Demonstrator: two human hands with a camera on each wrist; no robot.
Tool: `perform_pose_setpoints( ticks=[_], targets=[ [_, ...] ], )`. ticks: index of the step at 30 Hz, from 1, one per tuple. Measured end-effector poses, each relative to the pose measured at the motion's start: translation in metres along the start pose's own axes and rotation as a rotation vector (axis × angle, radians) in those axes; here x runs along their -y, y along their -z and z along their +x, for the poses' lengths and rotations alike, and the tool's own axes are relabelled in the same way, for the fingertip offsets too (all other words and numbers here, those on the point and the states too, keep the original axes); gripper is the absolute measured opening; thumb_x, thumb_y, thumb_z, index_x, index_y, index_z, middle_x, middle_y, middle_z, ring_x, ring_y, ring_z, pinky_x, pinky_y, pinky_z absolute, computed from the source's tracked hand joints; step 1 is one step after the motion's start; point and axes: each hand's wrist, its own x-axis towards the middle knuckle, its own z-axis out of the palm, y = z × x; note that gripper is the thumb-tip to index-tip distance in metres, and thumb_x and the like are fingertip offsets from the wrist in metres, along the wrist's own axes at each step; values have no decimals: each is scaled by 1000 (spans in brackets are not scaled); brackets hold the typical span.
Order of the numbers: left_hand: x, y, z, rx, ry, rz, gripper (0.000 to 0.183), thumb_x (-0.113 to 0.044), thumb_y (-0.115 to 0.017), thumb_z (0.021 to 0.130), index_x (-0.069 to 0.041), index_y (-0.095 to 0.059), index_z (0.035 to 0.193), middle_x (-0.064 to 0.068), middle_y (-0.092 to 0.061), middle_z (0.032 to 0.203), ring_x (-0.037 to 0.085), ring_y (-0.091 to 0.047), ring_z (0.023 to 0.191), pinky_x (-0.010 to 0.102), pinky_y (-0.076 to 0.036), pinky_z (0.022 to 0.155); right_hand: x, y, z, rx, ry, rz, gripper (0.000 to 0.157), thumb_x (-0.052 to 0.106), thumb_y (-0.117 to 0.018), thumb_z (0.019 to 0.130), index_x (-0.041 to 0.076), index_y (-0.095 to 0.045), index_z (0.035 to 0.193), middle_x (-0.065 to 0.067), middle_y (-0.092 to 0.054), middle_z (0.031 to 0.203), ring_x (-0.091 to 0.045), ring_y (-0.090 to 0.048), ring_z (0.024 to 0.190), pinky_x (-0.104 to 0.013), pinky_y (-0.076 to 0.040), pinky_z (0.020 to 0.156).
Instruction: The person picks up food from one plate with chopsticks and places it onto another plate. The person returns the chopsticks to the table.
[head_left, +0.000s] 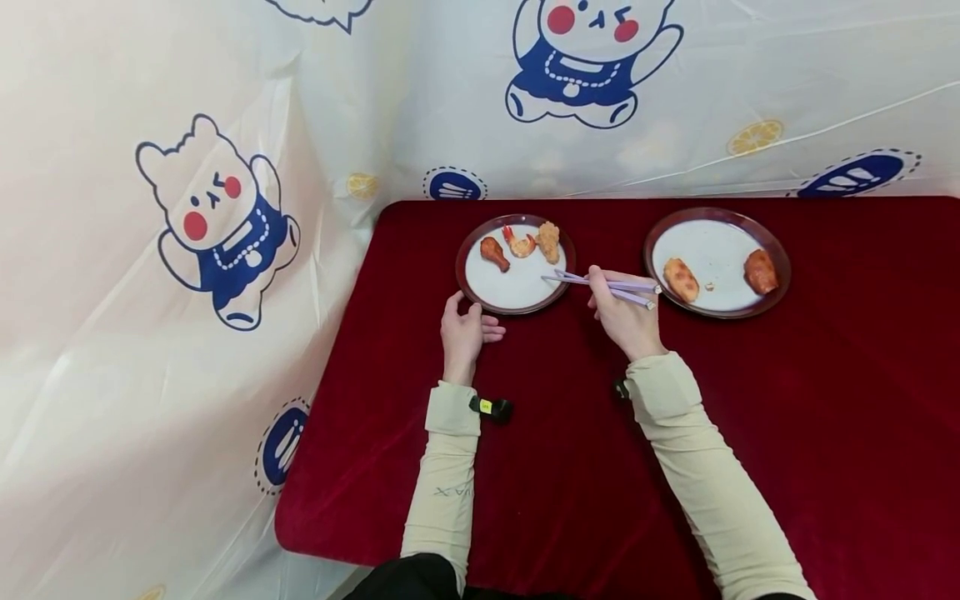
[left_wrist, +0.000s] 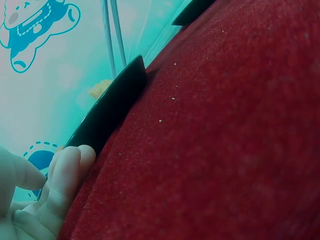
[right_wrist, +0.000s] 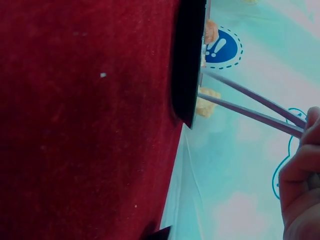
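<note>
My right hand (head_left: 626, 321) holds a pair of lilac chopsticks (head_left: 577, 279); their tips are over the right part of the left plate (head_left: 498, 287), slightly apart, with no food between them. On that brown-rimmed white plate lie a drumstick (head_left: 494, 253), a shrimp (head_left: 520, 243) and a breaded fried piece (head_left: 549, 242). At the plate's near left edge is my left hand (head_left: 462, 333), fingers loosely bent by the rim. The left wrist view shows its fingertips (left_wrist: 86, 154) against or very close to the dark plate side (left_wrist: 112, 110); contact is hard to tell.
A second brown-rimmed plate (head_left: 720, 242) stands to the right, bearing a golden oval piece (head_left: 681, 279), a glazed brown piece (head_left: 761, 272) and a crumb (head_left: 709, 287). Dark red cloth (head_left: 570, 467) covers the table. A printed white curtain (head_left: 450, 100) hangs behind and at left.
</note>
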Motion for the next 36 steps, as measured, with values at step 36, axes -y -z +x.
perform_pose_setpoints(
  ticks=[36],
  targets=[
    [-1,0,-2,-2,-3,3,53,-15,-44,99,-13,-30,150,8,-67,71,16,-69,56,34,-63,62,-20,159,8,-540,-170,-45,25,36,-58,93,24,-78,86,24,-56,49,8,-52,41,-9,-37,41]
  ],
)
